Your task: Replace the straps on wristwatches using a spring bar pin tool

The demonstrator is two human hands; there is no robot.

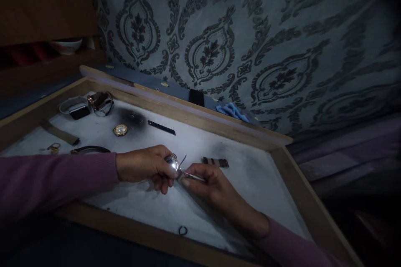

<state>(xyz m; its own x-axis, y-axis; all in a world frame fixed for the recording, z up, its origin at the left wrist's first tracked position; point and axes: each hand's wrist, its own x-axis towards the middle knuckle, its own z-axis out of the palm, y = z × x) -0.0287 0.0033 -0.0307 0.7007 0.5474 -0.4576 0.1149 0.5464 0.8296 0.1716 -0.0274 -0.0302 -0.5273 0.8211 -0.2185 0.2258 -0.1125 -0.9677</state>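
Note:
My left hand [156,167] is closed around a round, shiny watch case [171,162], its bright face toward me. Thumb and fingers pinch it at the edge. In my right hand [208,181] a slim metal tool [194,176] is pinched, its tip hidden or too small to make out against the lower right side of the case. A thin dark strip [183,159] shows just beyond the case. Behind my right hand lies a short striped piece of watch strap [216,162].
A wooden-rimmed tray [188,108] surrounds the work. Inside are a gold watch case [120,129], a flat black blade-like piece [161,127], several watches [102,103], an olive strap [59,132] and a small black ring [183,230]. A blue cloth [232,111] lies behind the far rim.

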